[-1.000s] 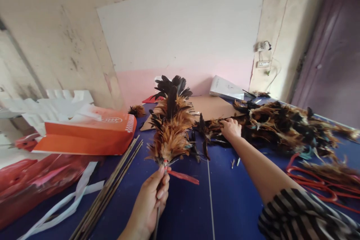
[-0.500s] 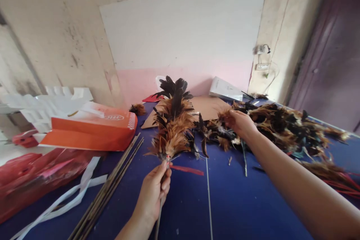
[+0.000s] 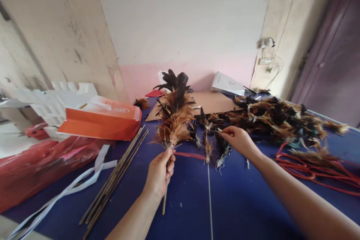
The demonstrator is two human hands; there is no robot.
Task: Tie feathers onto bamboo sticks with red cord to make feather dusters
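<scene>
My left hand (image 3: 161, 170) is wrapped round the thin stick of a feather duster (image 3: 176, 114). The duster stands upright, brown feathers below and black ones at its tip. A red strip (image 3: 189, 155) trails to the right from where the feathers meet the stick. My right hand (image 3: 239, 140) has its fingertips pinched together at the upper end of a dark feather tuft (image 3: 223, 150), whose pale, stringy end hangs lower. Beside it on the table lies a brown tuft (image 3: 207, 148). Behind my right hand spreads a large heap of brown and black feathers (image 3: 277, 116).
On the blue table (image 3: 236, 202), several thin sticks (image 3: 118, 174) lie left of my left arm, near white straps (image 3: 84, 180), a red plastic bag (image 3: 53, 172) and an orange bag (image 3: 101, 122). Red cord (image 3: 300, 168) coils at the right. Flat cardboard (image 3: 215, 101) lies behind the duster.
My right hand has come down and nearer from the heap, and the brown feathers at its fingers are now on the table. My left hand still holds the duster. The view has shifted slightly.
</scene>
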